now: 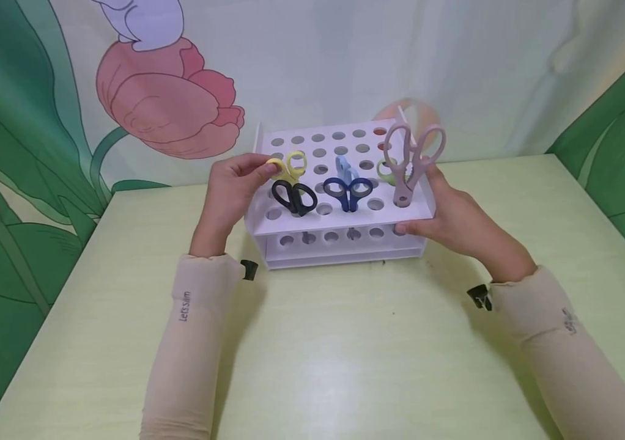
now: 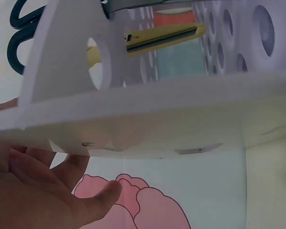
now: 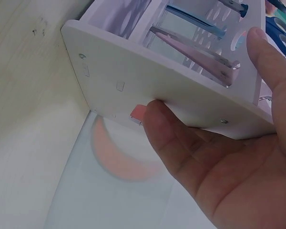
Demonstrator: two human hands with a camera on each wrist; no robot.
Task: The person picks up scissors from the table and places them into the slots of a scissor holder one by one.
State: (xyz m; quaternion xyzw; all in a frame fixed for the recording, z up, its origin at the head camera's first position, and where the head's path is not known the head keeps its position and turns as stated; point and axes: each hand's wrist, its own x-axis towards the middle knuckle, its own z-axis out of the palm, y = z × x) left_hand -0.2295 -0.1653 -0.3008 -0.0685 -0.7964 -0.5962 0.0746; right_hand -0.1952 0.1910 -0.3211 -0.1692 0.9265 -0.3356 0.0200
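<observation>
A white rack (image 1: 318, 226) with rows of round holes stands on the table, holding several scissors handles-up. My left hand (image 1: 230, 195) pinches one handle loop of the yellow scissors (image 1: 296, 164) at the rack's left; their yellow blade (image 2: 167, 39) shows between the tiers in the left wrist view. Black scissors (image 1: 295, 198) stand just in front of them. My right hand (image 1: 458, 223) grips the rack's right side, thumb at the front edge and fingers along the side panel (image 3: 181, 90). Close to that hand stand large pink scissors (image 1: 413, 162).
Dark blue scissors (image 1: 348, 194) and light blue scissors (image 1: 344, 168) stand mid-rack, and green scissors (image 1: 386, 173) sit behind the pink pair. The light green table (image 1: 334, 354) extends in front. A curtain with printed flowers (image 1: 169, 98) hangs close behind the rack.
</observation>
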